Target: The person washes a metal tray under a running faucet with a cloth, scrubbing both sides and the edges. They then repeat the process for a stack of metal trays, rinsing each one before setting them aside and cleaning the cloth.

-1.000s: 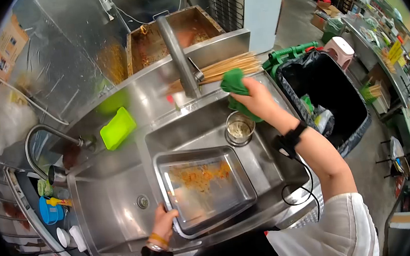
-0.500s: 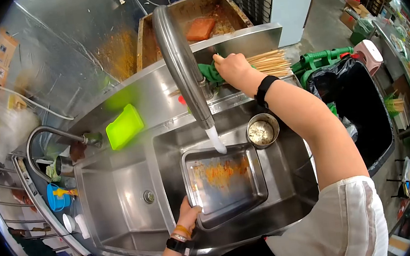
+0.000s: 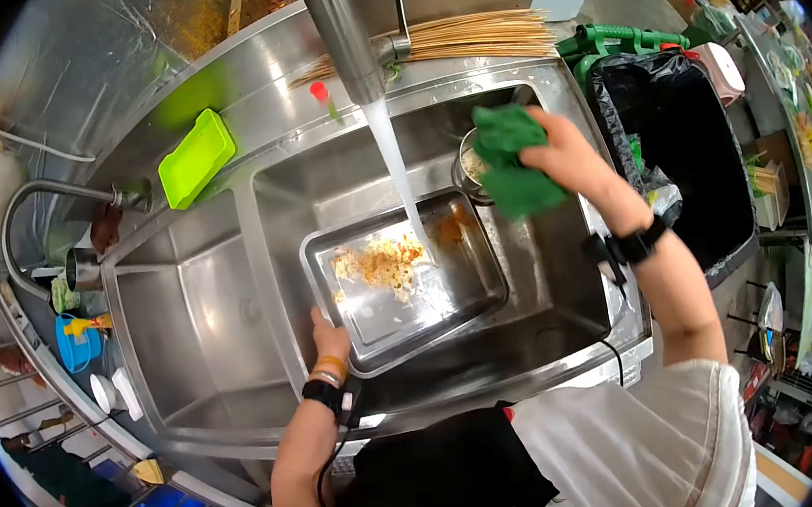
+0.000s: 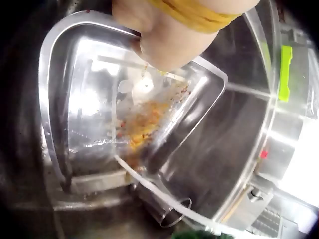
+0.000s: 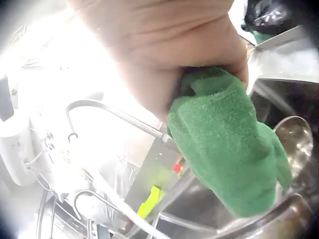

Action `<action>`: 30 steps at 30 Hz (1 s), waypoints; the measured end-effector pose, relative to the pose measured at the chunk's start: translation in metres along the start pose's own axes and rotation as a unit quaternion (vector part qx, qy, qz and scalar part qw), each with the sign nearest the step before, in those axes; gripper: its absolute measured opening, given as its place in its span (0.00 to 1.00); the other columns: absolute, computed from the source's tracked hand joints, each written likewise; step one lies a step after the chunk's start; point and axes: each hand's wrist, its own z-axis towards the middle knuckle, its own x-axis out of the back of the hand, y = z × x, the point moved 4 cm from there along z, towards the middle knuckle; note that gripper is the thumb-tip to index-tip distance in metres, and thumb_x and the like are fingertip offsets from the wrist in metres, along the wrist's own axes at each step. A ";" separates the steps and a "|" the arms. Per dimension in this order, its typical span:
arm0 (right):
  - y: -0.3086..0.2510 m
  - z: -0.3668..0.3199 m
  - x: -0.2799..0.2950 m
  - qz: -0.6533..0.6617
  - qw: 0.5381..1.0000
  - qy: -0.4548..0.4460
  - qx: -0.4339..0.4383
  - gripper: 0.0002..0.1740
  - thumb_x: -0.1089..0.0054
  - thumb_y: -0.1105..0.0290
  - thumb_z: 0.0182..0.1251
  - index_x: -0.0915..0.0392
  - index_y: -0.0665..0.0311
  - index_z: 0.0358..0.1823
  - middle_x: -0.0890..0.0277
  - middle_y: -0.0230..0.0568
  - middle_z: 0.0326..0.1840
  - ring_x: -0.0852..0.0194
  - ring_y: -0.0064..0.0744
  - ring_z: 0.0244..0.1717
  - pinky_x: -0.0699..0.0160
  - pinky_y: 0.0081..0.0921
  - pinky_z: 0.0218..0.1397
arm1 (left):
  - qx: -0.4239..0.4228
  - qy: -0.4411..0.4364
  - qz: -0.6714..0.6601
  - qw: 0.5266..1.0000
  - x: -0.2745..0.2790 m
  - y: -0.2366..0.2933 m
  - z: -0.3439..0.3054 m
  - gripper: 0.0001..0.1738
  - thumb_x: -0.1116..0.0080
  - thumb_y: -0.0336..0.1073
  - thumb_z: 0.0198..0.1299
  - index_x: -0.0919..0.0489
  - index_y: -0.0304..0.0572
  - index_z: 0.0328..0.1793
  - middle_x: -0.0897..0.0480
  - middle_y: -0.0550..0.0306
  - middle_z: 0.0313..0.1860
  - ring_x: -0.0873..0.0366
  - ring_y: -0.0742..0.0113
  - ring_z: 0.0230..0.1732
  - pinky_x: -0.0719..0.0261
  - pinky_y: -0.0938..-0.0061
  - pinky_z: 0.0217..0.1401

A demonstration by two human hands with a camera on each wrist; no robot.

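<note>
As water point(image 3: 390, 151) runs into stained metal tray point(image 3: 374, 326) in right basin point(image 3: 550, 283), left hand point(image 3: 330, 344) grips tray, right hand point(image 3: 571, 152) clutches green cloth point(image 3: 516, 171), off tray. Likely rinsing step; next move probably calls for cloth lowered onto residue point(image 3: 382, 264), tray steadied.

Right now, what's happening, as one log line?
left hand: holds metal tray; right hand: grips green cloth; water: running into tray; food residue: in tray

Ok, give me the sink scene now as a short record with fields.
Left hand: grips edge of metal tray
Right hand: holds green cloth near metal cup
Tap: running, water falling into metal tray
Metal tray: in right basin, orange and pale residue inside
Sticks: on ledge behind right basin
Lime green container: left of tap
</note>
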 end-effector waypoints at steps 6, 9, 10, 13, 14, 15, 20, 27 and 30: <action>0.037 -0.092 0.000 -0.009 0.997 -0.010 -0.072 0.26 0.42 0.81 0.52 0.26 0.70 0.56 0.18 0.40 0.43 0.20 0.28 0.47 0.23 0.25 0.52 | 0.062 -0.055 0.248 0.965 -0.024 -0.044 0.011 0.20 0.44 0.27 0.54 0.25 0.25 0.53 0.21 0.26 0.53 0.25 0.34 0.60 0.27 0.58 0.63; 0.029 -0.119 -0.004 0.065 0.993 0.015 -0.097 0.26 0.42 0.83 0.52 0.26 0.70 0.57 0.19 0.37 0.43 0.22 0.25 0.47 0.24 0.23 0.52 | 0.087 -0.049 0.262 0.960 -0.031 -0.047 0.014 0.19 0.45 0.26 0.53 0.24 0.24 0.52 0.21 0.26 0.53 0.25 0.35 0.60 0.26 0.58 0.63; 0.027 -0.126 -0.004 0.062 0.992 0.015 -0.106 0.26 0.42 0.84 0.52 0.26 0.70 0.57 0.19 0.36 0.43 0.23 0.23 0.47 0.25 0.22 0.52 | 0.078 -0.066 0.286 0.953 -0.031 -0.046 0.016 0.18 0.44 0.28 0.54 0.23 0.25 0.51 0.20 0.27 0.52 0.23 0.37 0.59 0.25 0.57 0.62; 0.042 -0.143 -0.012 0.052 0.988 -0.028 -0.140 0.26 0.41 0.84 0.52 0.26 0.70 0.56 0.19 0.36 0.43 0.23 0.23 0.47 0.24 0.22 0.52 | 0.088 -0.093 0.305 0.943 -0.033 -0.043 0.018 0.19 0.41 0.33 0.54 0.22 0.26 0.50 0.20 0.27 0.51 0.22 0.35 0.56 0.23 0.56 0.59; 0.047 -0.146 -0.017 0.054 0.987 -0.036 -0.145 0.26 0.40 0.83 0.52 0.26 0.69 0.57 0.19 0.38 0.43 0.23 0.25 0.46 0.24 0.23 0.51 | 0.086 -0.086 0.297 0.947 -0.031 -0.043 0.017 0.20 0.40 0.32 0.54 0.23 0.26 0.51 0.20 0.27 0.51 0.22 0.34 0.56 0.23 0.55 0.59; 0.052 -0.148 -0.019 0.015 0.988 -0.041 -0.148 0.26 0.40 0.83 0.52 0.26 0.68 0.57 0.19 0.39 0.43 0.22 0.25 0.46 0.24 0.23 0.51 | 0.081 -0.079 0.288 0.951 -0.030 -0.041 0.016 0.21 0.40 0.32 0.53 0.24 0.26 0.52 0.20 0.27 0.50 0.22 0.34 0.56 0.23 0.55 0.59; 0.050 -0.148 -0.026 -0.060 0.987 -0.025 -0.150 0.20 0.35 0.76 0.58 0.26 0.66 0.52 0.19 0.41 0.41 0.22 0.28 0.44 0.24 0.26 0.50 | 0.056 -0.053 0.262 0.962 -0.030 -0.048 0.013 0.26 0.41 0.28 0.51 0.34 0.31 0.57 0.19 0.29 0.47 0.22 0.33 0.55 0.24 0.54 0.59; 0.038 -0.140 -0.032 -0.049 0.983 -0.069 -0.165 0.18 0.31 0.73 0.59 0.26 0.67 0.49 0.18 0.39 0.39 0.23 0.26 0.43 0.24 0.26 0.49 | 0.136 -0.036 0.212 0.967 -0.025 -0.017 0.008 0.25 0.40 0.38 0.55 0.26 0.29 0.57 0.21 0.29 0.53 0.23 0.35 0.57 0.24 0.57 0.60; 0.038 -0.146 -0.028 -0.053 0.987 -0.051 -0.146 0.19 0.30 0.72 0.59 0.26 0.68 0.49 0.18 0.40 0.39 0.23 0.25 0.43 0.24 0.25 0.49 | 0.087 -0.132 0.089 0.983 -0.009 -0.012 0.000 0.30 0.38 0.27 0.51 0.31 0.29 0.62 0.19 0.41 0.55 0.20 0.53 0.55 0.23 0.65 0.57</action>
